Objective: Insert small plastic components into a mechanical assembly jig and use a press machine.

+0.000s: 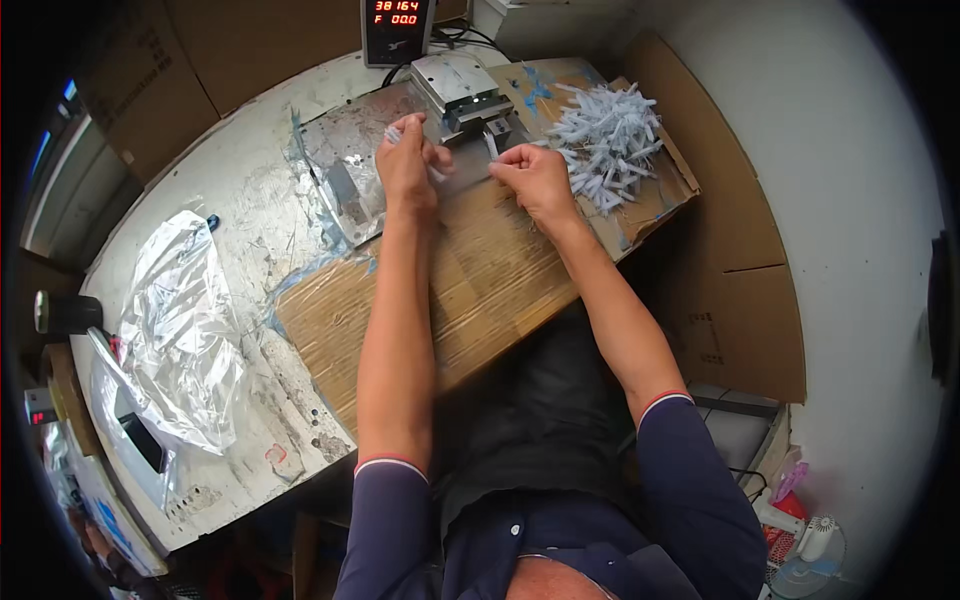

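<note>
My left hand [405,168] is closed, with its fingers curled around several small whitish plastic pieces [392,134]; their ends stick out beside the fingers. Thumb and forefinger of my right hand [540,182] pinch together at the lower end of a slim white plastic piece [491,146]. That piece stands against the front of a small metal bench machine [456,84], by its dark block. Just right of my right hand lies a heap of slim pale plastic pieces [606,140], some with thin wire-like ends.
A box with red digits [397,35] stands behind the machine. Cardboard [480,270] covers the near bench, beside a metal plate [345,165]. Clear plastic sheeting [185,320], a dark phone-like slab [142,442] and a dark cup [68,313] lie left. Cardboard walls [745,250] rise at right.
</note>
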The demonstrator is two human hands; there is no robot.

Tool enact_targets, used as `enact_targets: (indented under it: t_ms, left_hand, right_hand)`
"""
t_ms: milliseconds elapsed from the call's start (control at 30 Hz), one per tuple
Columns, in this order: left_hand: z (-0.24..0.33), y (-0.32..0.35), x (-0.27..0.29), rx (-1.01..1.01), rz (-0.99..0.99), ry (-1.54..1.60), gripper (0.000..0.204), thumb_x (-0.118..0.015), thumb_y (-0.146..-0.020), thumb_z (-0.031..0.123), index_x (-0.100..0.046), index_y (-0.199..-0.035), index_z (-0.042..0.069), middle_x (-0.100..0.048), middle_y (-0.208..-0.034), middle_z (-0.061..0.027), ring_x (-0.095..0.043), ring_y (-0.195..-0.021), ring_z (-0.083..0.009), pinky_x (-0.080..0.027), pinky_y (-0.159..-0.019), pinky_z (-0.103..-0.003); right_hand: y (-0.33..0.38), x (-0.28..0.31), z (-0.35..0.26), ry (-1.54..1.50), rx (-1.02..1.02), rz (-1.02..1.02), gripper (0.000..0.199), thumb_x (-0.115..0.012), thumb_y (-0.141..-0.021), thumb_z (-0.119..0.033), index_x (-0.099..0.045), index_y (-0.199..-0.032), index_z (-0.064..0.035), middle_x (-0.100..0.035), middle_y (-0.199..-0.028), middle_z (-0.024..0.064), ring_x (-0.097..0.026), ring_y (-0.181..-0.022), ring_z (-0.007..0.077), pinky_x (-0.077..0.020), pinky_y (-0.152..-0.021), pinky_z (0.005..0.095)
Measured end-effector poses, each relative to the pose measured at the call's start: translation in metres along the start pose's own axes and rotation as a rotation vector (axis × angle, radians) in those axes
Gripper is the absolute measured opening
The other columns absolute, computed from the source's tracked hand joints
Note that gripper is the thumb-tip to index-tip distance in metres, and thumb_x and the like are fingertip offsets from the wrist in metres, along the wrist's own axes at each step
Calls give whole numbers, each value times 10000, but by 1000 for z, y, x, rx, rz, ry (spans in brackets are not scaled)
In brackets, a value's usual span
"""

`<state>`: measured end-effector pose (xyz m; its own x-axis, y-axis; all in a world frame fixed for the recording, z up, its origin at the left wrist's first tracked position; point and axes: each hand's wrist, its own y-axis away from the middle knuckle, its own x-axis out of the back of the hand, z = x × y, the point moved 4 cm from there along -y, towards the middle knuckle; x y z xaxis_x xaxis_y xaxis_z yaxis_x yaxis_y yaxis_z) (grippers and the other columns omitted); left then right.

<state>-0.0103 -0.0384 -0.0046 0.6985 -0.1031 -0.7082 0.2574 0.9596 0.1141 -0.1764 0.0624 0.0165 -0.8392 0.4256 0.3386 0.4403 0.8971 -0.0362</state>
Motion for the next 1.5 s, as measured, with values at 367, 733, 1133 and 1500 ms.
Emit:
enact_targets:
  t_ms: [367, 733, 1133, 1500]
  left_hand:
    - [14, 2, 7, -511, 288, -527, 194, -725, -965, 230, -671, -934, 46, -639, -766, -14, -555, -662, -105, -463, -629, -258]
    - [9, 31, -28, -644, 166, -1409, 457, -792, -864, 370, -587, -1132, 62, -639, -1093, -160, -681, -916, -402, -542, -754, -491]
    - [3, 24, -31, -602, 77, -1599, 388, -774, -880, 262, -563, -1146, 74, -607, -1147, -156, -692, -881, -414, -561, -712, -505]
    - [-1, 26, -32, -707, 65, -1607, 280, -757, -881, 239, -637, -1105, 121, -639, -1122, -113, -707, -856, -374, -572, -690, -477]
  right_hand:
    - [-32, -13, 0, 329, 72, 99, 165, -826, -767, -201, -785, -782, -42, -736, -700, 116, -703, -636, 208, -545, -647, 337]
    - [-37, -12, 6, 122, 26, 94, 200, -798, -834, -189, -758, -772, -2, -730, -669, 84, -677, -583, 144, -529, -571, 308]
    - [33, 46, -5, 196, 119, 233, 181, -754, -896, -182, -735, -872, -4, -726, -739, 55, -657, -633, 125, -518, -614, 293]
    - [67, 43, 0, 768, 232, 188, 217, -799, -813, -252, -698, -816, -59, -710, -795, 108, -691, -758, 328, -535, -692, 428]
